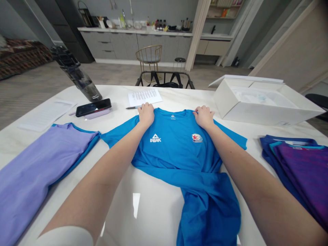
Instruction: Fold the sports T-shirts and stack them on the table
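A blue T-shirt (174, 150) lies face up on the white table, its collar at the far side and its lower part bunched and twisted toward the near right. White PEAK lettering and a round badge show on its chest. My left hand (146, 115) is closed on the shoulder seam left of the collar, fingers curled over the far edge. Likewise, my right hand (204, 117) grips the opposite shoulder. Both sleeves spread outward past my wrists. Fabric between my fingertips is mostly hidden.
Left are lilac clothing (48, 153) over blue cloth, a phone (93, 107), and a dark bottle (82, 80). A printed sheet (145, 97) and pen (132, 107) lie beyond the collar. On the right stand an open white box (266, 111) and folded purple and navy clothes (304, 164).
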### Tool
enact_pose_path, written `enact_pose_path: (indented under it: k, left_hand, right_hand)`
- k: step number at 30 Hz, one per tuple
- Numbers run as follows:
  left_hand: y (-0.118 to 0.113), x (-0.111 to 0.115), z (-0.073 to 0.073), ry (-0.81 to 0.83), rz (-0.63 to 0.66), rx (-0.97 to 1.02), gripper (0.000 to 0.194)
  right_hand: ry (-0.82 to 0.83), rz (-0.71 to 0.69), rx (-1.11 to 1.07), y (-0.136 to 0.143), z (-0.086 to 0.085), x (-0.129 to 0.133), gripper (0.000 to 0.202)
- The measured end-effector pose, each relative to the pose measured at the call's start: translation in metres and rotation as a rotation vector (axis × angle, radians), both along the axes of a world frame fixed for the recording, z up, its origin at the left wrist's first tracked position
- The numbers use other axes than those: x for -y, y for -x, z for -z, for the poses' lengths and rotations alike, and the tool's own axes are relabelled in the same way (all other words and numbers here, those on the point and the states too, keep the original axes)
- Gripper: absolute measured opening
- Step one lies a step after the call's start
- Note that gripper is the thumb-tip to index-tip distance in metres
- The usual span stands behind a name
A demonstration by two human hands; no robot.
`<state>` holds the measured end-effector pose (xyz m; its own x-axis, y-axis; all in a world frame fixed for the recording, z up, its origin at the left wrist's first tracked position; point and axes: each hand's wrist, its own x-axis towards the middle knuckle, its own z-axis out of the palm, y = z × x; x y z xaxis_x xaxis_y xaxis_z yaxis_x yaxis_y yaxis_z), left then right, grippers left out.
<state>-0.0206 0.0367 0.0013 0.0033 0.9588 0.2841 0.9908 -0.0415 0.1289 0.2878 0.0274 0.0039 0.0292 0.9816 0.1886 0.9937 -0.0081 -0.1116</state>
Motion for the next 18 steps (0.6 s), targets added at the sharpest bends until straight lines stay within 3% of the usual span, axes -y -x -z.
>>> enact_pose_path:
  k: [4, 7, 12, 18]
  left_hand:
    - [-0.010, -0.021, -0.004, -0.038, 0.021, -0.005, 0.036]
    - [-0.016, -0.018, -0.009, -0.068, 0.056, 0.005, 0.032]
    - [-0.012, 0.015, -0.015, -0.036, 0.231, 0.017, 0.033]
    - [-0.004, 0.079, -0.022, 0.127, 0.432, 0.083, 0.029]
  right_hand:
    - [-0.031, 0.097, -0.005, 0.004, -0.001, -0.017, 0.034]
    - [-0.054, 0.111, -0.014, 0.009, -0.002, -0.020, 0.034]
    - [-0.080, 0.016, -0.042, 0.007, -0.007, 0.003, 0.040]
    - [-0.038, -0.071, -0.089, -0.017, -0.016, 0.070, 0.035]
